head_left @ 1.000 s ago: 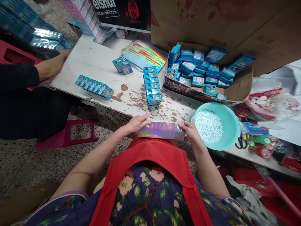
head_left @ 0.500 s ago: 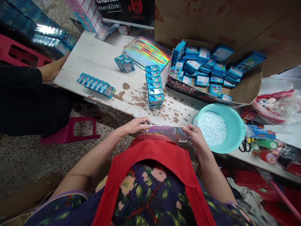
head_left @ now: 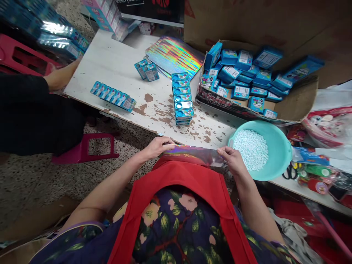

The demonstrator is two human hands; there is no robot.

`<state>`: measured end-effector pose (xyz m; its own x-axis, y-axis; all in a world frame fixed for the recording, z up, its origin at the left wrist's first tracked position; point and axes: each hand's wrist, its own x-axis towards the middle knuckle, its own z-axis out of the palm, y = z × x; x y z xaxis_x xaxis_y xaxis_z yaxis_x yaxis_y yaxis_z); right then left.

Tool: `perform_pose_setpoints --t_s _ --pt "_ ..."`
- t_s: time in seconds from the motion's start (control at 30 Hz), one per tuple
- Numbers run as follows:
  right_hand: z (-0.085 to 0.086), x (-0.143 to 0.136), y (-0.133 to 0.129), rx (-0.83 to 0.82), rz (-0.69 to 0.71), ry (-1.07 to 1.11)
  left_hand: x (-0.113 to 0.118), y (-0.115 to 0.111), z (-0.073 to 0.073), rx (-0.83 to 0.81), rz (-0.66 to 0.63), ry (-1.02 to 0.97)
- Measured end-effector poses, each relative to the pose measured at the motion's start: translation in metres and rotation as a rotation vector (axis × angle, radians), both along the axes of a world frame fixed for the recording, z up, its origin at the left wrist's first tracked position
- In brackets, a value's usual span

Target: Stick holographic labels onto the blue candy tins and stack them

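A shiny clear plastic bag (head_left: 196, 154) with a rainbow sheen is stretched flat between my hands, in front of the red apron. My left hand (head_left: 160, 146) pinches its left end, and my right hand (head_left: 229, 154) pinches the right end. Just beyond them on the white table (head_left: 110, 55) stands a column of small blue boxes (head_left: 183, 97). Farther left lies a row of blue boxes (head_left: 113, 96), with two more boxes (head_left: 147, 70) behind. Iridescent sheets (head_left: 174, 55) are piled at the back.
A turquoise basin (head_left: 279, 150) of small white pieces (head_left: 251, 149) stands to the right. Behind it is a cardboard box (head_left: 308, 104) full of blue boxes. A person's arm (head_left: 62, 75) reaches the table's left edge. Scissors (head_left: 290, 171) lie at the far right.
The view has shifted slightly. My right hand is a little farther from my left, and the bag between them looks slightly more stretched out.
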<state>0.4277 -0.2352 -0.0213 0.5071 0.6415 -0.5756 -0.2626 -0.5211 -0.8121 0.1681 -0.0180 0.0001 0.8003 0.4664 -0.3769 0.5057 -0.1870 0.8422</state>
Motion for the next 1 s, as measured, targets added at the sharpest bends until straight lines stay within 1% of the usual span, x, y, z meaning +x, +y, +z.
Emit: perform_pose_setpoints --t_s 0.07,0.13,0.17,0.23,0.27,0.33,0.4,0.47,0.53,0.57,0.63,0.73,0.83,0.9,1.0 --pt "0.000 0.001 -0.001 0.003 0.008 -0.022 -0.002 0.000 0.000 0.058 -0.027 0.025" --pt "-0.001 0.004 -0.001 0.002 0.021 -0.045 -0.004 0.001 0.000 0.127 -0.080 0.071" --pt "-0.003 0.005 0.000 -0.005 0.033 -0.061 -0.004 0.001 -0.001 0.179 -0.109 0.105" --pt "-0.010 0.008 0.006 -0.009 0.064 -0.155 -0.001 0.002 -0.005 0.345 -0.140 0.210" --pt "-0.016 0.010 0.010 0.000 0.086 -0.230 0.002 0.003 -0.009 0.449 -0.140 0.281" --pt "-0.032 0.014 0.021 0.038 0.128 -0.380 0.008 0.006 -0.022 0.632 -0.130 0.423" --pt "-0.052 0.017 0.031 0.068 0.161 -0.460 0.015 0.008 -0.039 0.716 -0.139 0.509" --pt "-0.072 0.018 0.037 0.068 0.179 -0.458 0.020 0.010 -0.057 0.728 -0.172 0.521" --pt "-0.089 0.018 0.039 0.053 0.181 -0.430 0.022 0.009 -0.073 0.718 -0.193 0.510" --pt "-0.095 0.019 0.038 0.044 0.182 -0.412 0.022 0.009 -0.079 0.712 -0.196 0.508" --pt "-0.102 0.022 0.036 0.039 0.185 -0.357 0.023 0.008 -0.087 0.707 -0.181 0.525" --pt "-0.105 0.031 0.034 0.067 0.196 -0.210 0.024 0.012 -0.090 0.717 -0.140 0.567" --pt "-0.104 0.041 0.038 0.103 0.209 -0.074 0.025 0.022 -0.089 0.703 -0.121 0.573" --pt "-0.105 0.045 0.043 0.121 0.219 -0.048 0.026 0.030 -0.089 0.678 -0.114 0.565" --pt "-0.108 0.047 0.052 0.119 0.225 -0.070 0.029 0.036 -0.090 0.626 -0.093 0.572"
